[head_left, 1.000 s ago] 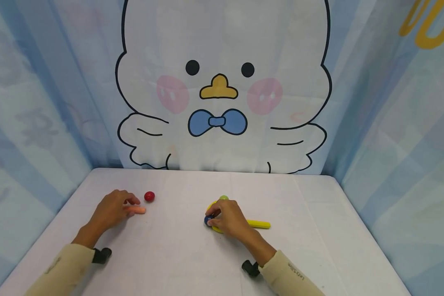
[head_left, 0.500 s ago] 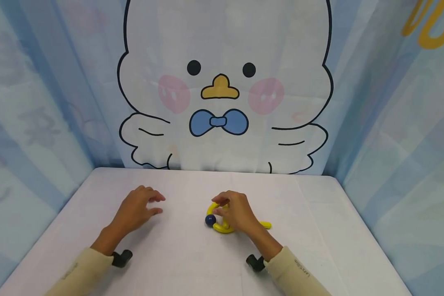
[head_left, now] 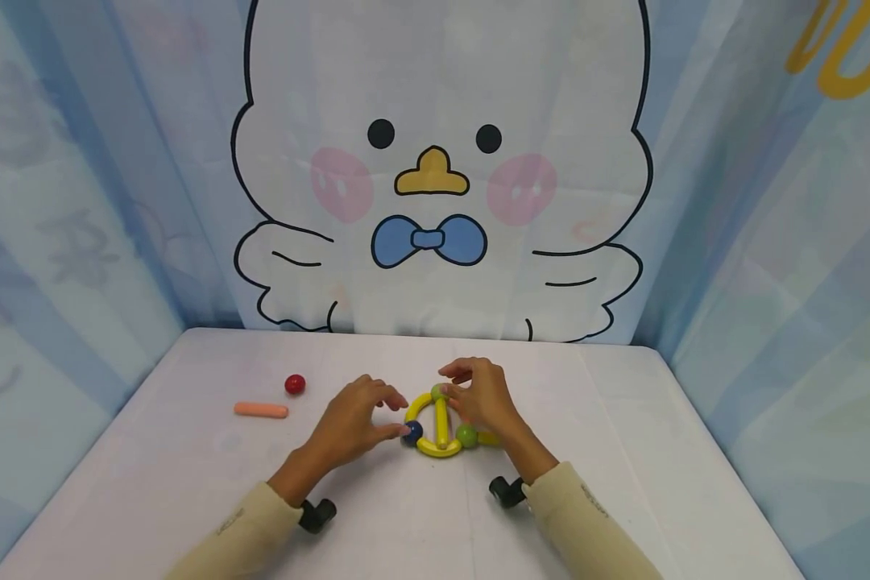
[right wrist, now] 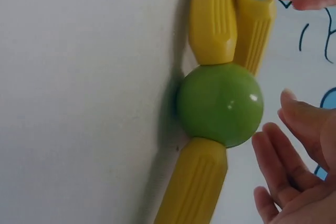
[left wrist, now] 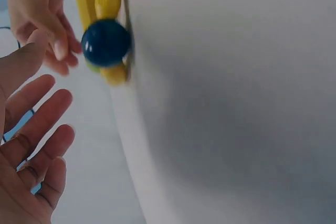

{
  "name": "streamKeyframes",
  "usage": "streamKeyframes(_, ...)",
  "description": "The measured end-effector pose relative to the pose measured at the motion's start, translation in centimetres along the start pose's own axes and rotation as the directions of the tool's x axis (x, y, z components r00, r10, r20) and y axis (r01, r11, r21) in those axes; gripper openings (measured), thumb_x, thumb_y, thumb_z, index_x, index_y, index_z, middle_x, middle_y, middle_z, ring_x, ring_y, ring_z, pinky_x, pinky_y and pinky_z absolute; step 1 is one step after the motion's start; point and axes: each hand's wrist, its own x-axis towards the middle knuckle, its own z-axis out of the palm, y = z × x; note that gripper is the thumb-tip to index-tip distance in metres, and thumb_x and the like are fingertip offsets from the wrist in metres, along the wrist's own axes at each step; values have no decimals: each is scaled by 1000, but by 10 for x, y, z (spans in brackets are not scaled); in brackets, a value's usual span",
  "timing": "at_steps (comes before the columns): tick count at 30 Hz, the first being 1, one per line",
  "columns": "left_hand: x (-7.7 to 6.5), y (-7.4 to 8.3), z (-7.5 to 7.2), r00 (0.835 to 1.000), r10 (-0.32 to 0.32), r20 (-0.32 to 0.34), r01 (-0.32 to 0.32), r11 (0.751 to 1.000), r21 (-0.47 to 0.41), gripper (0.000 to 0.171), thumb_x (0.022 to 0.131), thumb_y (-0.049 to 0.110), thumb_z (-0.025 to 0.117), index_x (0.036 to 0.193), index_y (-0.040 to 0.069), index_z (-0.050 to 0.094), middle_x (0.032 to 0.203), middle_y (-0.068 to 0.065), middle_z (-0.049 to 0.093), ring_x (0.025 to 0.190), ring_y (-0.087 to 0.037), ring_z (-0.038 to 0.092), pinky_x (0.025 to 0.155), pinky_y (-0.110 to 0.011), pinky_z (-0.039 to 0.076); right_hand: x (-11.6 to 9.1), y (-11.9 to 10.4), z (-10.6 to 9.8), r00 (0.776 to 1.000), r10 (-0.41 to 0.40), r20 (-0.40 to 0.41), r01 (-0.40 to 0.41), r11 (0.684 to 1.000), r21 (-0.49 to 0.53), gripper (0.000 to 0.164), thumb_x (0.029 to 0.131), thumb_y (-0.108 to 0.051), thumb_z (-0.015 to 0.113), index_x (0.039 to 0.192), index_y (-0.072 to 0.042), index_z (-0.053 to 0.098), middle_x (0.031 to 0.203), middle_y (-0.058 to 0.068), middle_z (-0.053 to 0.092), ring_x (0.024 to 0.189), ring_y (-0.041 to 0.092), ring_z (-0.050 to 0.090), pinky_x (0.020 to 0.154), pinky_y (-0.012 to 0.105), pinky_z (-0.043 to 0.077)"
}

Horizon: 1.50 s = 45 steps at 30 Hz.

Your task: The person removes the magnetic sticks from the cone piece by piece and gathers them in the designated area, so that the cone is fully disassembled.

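Note:
A ring of curved yellow rods (head_left: 439, 451) lies mid-table, joined by a blue ball (head_left: 412, 433), a near green ball (head_left: 467, 436) and a far green ball (head_left: 438, 392). One straight yellow rod (head_left: 442, 423) runs from the far ball across the ring; its free end shows a grey disc in the right wrist view. Another yellow rod (right wrist: 194, 182) extends from the near green ball. My left hand (head_left: 358, 423) reaches toward the blue ball with spread fingers, thumb tip at its edge. Above the ring's right side is my right hand (head_left: 482, 395), fingers loosely bent, thumb beside the far ball.
To the left on the white table (head_left: 587, 515) lie a straight orange rod (head_left: 261, 410) and a red ball (head_left: 295, 384). A printed curtain (head_left: 435, 298) stands behind the table's far edge, with more curtain on both sides.
My left hand has moved right, from beside the orange rod to the blue ball. My right hand has let go of the blue ball and shifted up and right, near the far green ball.

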Motion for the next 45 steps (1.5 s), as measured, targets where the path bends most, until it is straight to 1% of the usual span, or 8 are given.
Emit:
streamKeyframes(5, 9, 15, 20, 998, 51, 28, -51, 999, -11, 39, 80, 42, 94, 108, 21, 78, 100, 5, 74, 97, -15, 59, 85, -32, 54, 7, 7, 4, 999, 11, 34, -12, 1000, 13, 19, 95, -12, 80, 115, -13, 82, 109, 3, 77, 104, 21, 70, 97, 44, 60)
streamKeyframes(9, 15, 21, 35, 991, 126, 41, -127, 991, 27, 40, 79, 45, 94, 104, 19, 76, 97, 5, 75, 89, -10, 52, 81, -29, 50, 11, 12, 8, 999, 4, 54, -5, 1000, 8, 15, 96, -13, 80, 111, -13, 83, 103, 0, 79, 98, 18, 72, 95, 42, 60)
streamKeyframes(15, 16, 23, 42, 981, 195, 12, -195, 980, 40, 37, 78, 39, 96, 100, 18, 74, 96, 5, 75, 87, -10, 52, 79, -29, 48, 13, 12, 9, 997, -3, 74, 3, 1000, 0, 10, 98, -13, 77, 105, -16, 83, 98, -2, 80, 94, 15, 71, 96, 43, 59)
streamKeyframes(22, 12, 22, 24, 990, 137, 34, -136, 991, -14, 33, 81, 31, 94, 103, 19, 74, 101, 4, 76, 92, -12, 55, 84, -32, 50, 13, 9, 9, 997, 6, 75, -4, 1000, -21, 10, 98, -13, 76, 105, -16, 83, 99, -2, 80, 95, 15, 71, 95, 42, 59)
streamKeyframes(30, 8, 5, 4, 998, 67, -4, -67, 997, -31, 28, 87, 20, 90, 110, 19, 75, 106, 3, 76, 101, -20, 64, 88, -36, 56, 14, 9, 10, 995, 62, 74, -61, 998, -11, 10, 98, -16, 77, 105, -19, 83, 97, -4, 78, 92, 14, 68, 91, 37, 59)
streamKeyframes(35, 7, -2, 4, 999, 38, -22, -38, 999, 4, 25, 90, 15, 86, 111, 21, 75, 107, 6, 76, 98, -15, 64, 88, -33, 57, 12, 9, 9, 993, 83, 88, -81, 997, -18, 13, 99, -15, 76, 111, -17, 82, 101, -2, 77, 93, 15, 68, 86, 34, 60)
streamKeyframes(40, 9, -1, 10, 999, 47, -26, -46, 999, 18, 23, 91, 12, 83, 111, 20, 75, 107, 6, 76, 96, -13, 63, 86, -33, 57, 12, 10, 9, 993, 74, 91, -73, 997, -20, 15, 97, -13, 79, 111, -18, 82, 102, -2, 77, 95, 15, 68, 88, 34, 60)
streamKeyframes(45, 15, 4, 14, 999, 30, -44, -27, 998, 62, 21, 90, 17, 86, 110, 19, 78, 103, 4, 74, 92, -12, 63, 82, -30, 57, 12, 9, 9, 994, 58, 87, -56, 998, -29, 15, 96, -12, 80, 110, -18, 82, 101, -2, 77, 96, 14, 69, 90, 35, 60)
